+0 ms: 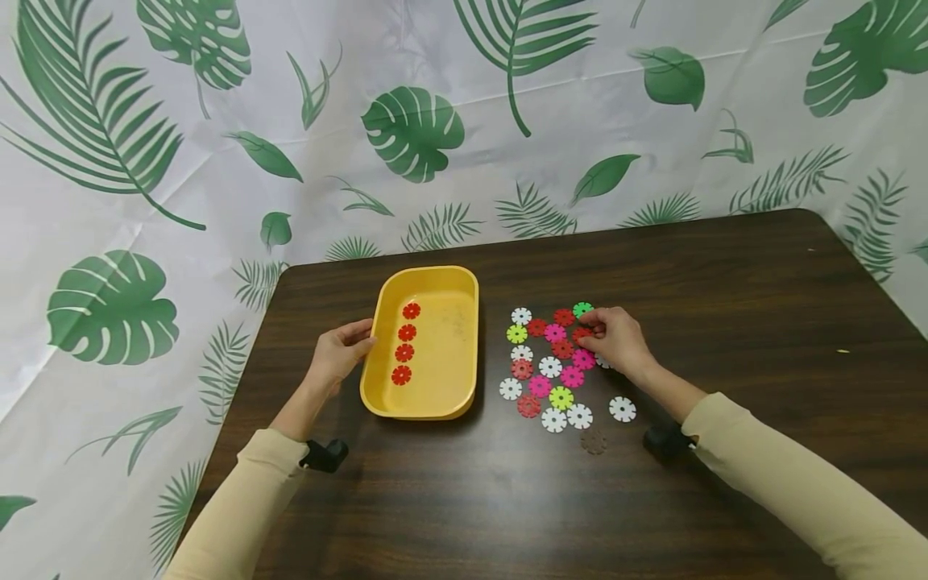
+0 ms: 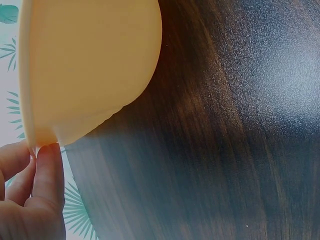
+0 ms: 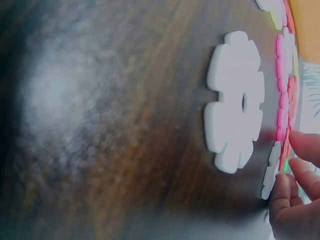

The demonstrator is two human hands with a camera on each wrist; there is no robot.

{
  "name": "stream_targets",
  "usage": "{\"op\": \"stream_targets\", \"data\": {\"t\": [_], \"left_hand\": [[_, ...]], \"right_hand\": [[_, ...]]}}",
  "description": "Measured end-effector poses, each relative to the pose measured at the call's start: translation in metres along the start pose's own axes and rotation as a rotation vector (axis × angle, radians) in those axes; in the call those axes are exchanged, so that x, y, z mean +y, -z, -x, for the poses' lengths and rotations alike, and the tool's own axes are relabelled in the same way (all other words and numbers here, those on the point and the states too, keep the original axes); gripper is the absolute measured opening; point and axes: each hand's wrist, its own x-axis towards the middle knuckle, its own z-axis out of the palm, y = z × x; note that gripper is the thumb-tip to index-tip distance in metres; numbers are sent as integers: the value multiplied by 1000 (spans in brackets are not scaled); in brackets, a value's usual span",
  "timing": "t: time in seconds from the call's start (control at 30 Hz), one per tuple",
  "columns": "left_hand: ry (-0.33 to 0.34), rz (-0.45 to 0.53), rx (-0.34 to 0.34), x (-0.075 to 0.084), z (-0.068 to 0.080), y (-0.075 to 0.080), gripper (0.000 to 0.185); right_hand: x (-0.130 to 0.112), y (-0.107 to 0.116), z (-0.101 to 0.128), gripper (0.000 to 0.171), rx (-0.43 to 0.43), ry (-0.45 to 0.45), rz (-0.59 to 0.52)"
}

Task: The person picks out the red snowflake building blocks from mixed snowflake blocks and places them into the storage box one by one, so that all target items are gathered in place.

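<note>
A yellow tray [image 1: 464, 282] sits left of centre on the dark wooden table, with a column of red discs [image 1: 406, 342] lying inside it. My left hand [image 1: 366, 337] holds the tray's left rim; in the left wrist view its fingertips [image 2: 47, 155] meet at the rim's edge [image 2: 30, 100]. To the right of the tray lies a loose pile of flat notched discs [image 1: 551, 366] in white, red, pink and green. My right hand [image 1: 589, 332] is on the pile's far right side and pinches a red disc [image 1: 580, 333]. A white disc [image 3: 232, 100] fills the right wrist view beside the fingers [image 3: 300, 145].
A single brown disc [image 1: 594, 441] lies apart, near the pile's front edge, hard to see on the table [image 1: 725, 282]. A white disc [image 1: 622, 408] sits by my right wrist. A leaf-print curtain [image 1: 435, 129] hangs behind the table.
</note>
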Motion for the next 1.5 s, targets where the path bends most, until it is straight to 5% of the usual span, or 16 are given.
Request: {"op": "stream_targets", "data": {"t": [0.63, 1.5], "left_hand": [[-5, 8, 8, -2, 0, 0, 42], [11, 6, 14, -1, -2, -2, 42]], "right_hand": [[-5, 1, -6, 23, -51, 14, 103], [5, 1, -5, 17, -7, 101, 57]]}}
